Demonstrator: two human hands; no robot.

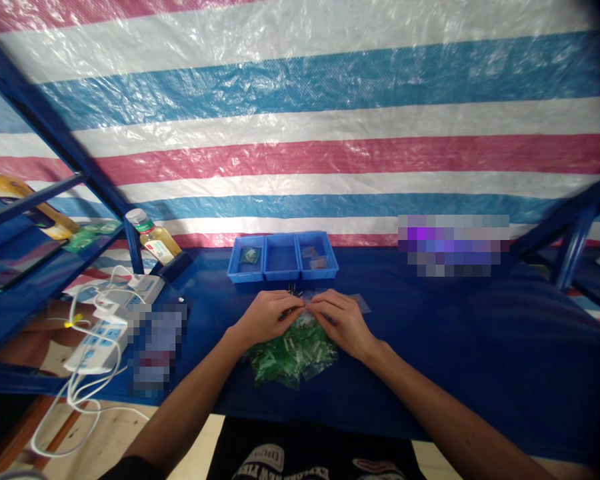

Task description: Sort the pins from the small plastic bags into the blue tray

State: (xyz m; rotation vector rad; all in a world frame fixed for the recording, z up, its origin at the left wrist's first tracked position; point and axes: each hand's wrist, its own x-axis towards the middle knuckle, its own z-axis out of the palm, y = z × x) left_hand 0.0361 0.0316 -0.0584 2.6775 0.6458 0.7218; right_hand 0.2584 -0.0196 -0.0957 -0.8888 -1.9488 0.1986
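My left hand [271, 315] and my right hand [341, 321] meet fingertip to fingertip, both closed in a pinch. Whatever they hold between them is too small and too covered by the fingers to make out. Directly beneath lies a pile of small clear-and-green plastic packets [293, 357], partly hidden by the hands. A clear plastic bag [362, 304] sticks out beyond my right hand. Some small dark pieces [292, 289] show just behind the fingers.
Behind my hands stands a blue three-part tray [281, 275]; packets lie in its left and right compartments. To the left are a drink bottle [153, 237], white power strips [97, 347] with loose cables, and a blurred flat object [157, 347]. A blurred purple item [450, 245] sits back right.
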